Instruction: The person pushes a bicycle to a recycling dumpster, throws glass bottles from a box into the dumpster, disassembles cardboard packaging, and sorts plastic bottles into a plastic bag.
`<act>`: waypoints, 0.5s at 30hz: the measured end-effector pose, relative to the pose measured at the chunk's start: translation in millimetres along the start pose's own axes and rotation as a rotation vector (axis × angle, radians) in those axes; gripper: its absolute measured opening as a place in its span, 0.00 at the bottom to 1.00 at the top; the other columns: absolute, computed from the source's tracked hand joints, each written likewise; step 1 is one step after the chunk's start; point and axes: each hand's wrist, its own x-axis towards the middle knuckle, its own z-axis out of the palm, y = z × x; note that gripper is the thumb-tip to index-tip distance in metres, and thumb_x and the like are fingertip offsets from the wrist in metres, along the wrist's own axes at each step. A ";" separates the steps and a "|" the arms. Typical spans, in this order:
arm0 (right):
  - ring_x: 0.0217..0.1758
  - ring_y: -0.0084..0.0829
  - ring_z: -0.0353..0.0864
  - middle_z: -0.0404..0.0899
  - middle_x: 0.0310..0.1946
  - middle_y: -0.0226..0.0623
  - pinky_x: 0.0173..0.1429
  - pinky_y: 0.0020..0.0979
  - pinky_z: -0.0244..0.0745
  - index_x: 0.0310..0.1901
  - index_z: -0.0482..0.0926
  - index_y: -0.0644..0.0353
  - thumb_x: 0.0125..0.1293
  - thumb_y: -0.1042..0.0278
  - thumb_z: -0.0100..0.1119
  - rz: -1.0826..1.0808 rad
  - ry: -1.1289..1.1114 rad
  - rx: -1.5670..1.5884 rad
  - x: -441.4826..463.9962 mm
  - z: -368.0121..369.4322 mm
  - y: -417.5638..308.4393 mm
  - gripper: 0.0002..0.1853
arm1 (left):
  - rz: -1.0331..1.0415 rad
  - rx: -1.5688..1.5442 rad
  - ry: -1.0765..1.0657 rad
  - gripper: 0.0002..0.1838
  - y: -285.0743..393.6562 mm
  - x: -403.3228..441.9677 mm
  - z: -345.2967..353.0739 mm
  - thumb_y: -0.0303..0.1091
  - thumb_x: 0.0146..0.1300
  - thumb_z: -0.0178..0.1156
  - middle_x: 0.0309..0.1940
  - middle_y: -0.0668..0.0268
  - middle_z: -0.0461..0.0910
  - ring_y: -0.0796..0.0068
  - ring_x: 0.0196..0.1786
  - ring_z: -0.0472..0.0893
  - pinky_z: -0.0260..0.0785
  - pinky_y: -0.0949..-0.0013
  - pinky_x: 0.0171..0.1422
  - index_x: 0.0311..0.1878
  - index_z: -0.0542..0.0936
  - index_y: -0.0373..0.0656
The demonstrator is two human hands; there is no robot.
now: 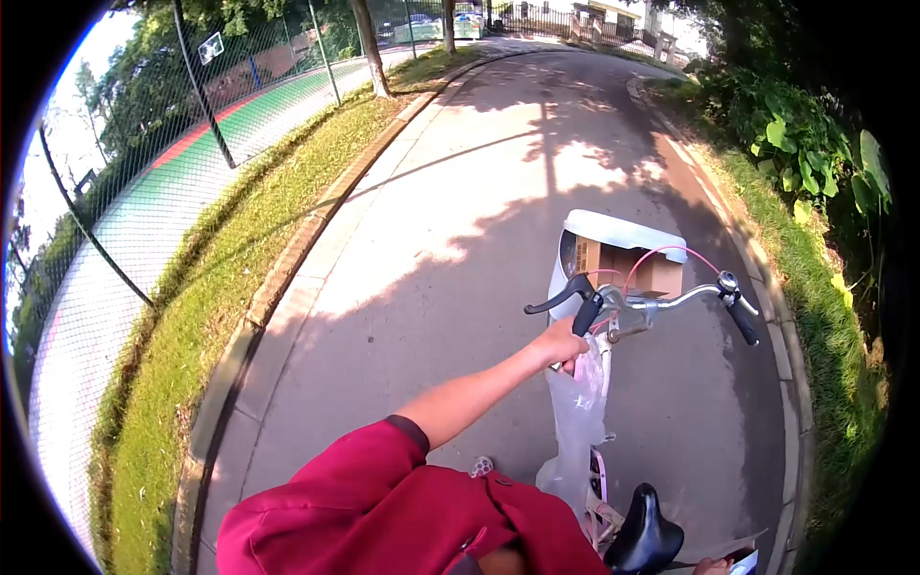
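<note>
My left hand [563, 343] is closed around the left handlebar grip [586, 314] of a bicycle. A whitish translucent plastic bag [578, 407] hangs down just below that hand, beside the frame. A black brake lever [561, 293] sticks out in front of the grip. At the bottom edge, behind the black saddle [644, 532], a small part of my right hand [711, 567] shows next to a box-like thing [744, 560] with a pale edge. Most of that hand is cut off, so its hold is unclear.
A white front basket [623, 230] holds a cardboard box [656, 278]. The right handlebar grip [743, 324] has a bell beside it. The paved road [431, 240] runs between a left kerb [278, 278] and a right kerb [757, 254]. A mesh fence [144, 201] borders a court.
</note>
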 end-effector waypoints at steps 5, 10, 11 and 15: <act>0.31 0.38 0.79 0.80 0.25 0.43 0.35 0.37 0.74 0.18 0.81 0.63 0.40 0.62 0.55 -0.024 -0.011 0.016 84.0 -92.3 -175.6 0.12 | -0.024 0.071 0.014 0.13 31.3 149.8 -117.5 0.25 0.47 0.54 0.12 0.67 0.68 0.79 0.09 0.67 0.58 0.73 0.10 0.37 0.65 0.34; 0.34 0.40 0.79 0.80 0.27 0.45 0.37 0.38 0.74 0.21 0.81 0.63 0.41 0.60 0.55 0.051 -0.098 0.060 140.3 -121.6 -346.2 0.13 | 0.043 -0.022 -0.010 0.13 51.5 287.9 -215.7 0.24 0.46 0.52 0.12 0.66 0.68 0.79 0.10 0.68 0.58 0.73 0.10 0.36 0.66 0.34; 0.34 0.41 0.79 0.80 0.28 0.45 0.38 0.38 0.74 0.21 0.81 0.63 0.41 0.60 0.55 -0.025 -0.089 0.065 142.4 -117.9 -361.2 0.14 | 0.070 -0.014 0.013 0.13 61.3 307.5 -233.8 0.24 0.46 0.52 0.11 0.66 0.68 0.79 0.10 0.68 0.59 0.72 0.10 0.38 0.65 0.34; 0.37 0.41 0.79 0.80 0.31 0.44 0.41 0.38 0.74 0.23 0.82 0.63 0.41 0.59 0.55 -0.066 -0.112 0.064 250.9 -122.0 -524.1 0.14 | 0.062 0.097 0.016 0.10 83.9 452.1 -347.7 0.24 0.45 0.51 0.11 0.63 0.69 0.75 0.10 0.71 0.60 0.70 0.10 0.33 0.68 0.33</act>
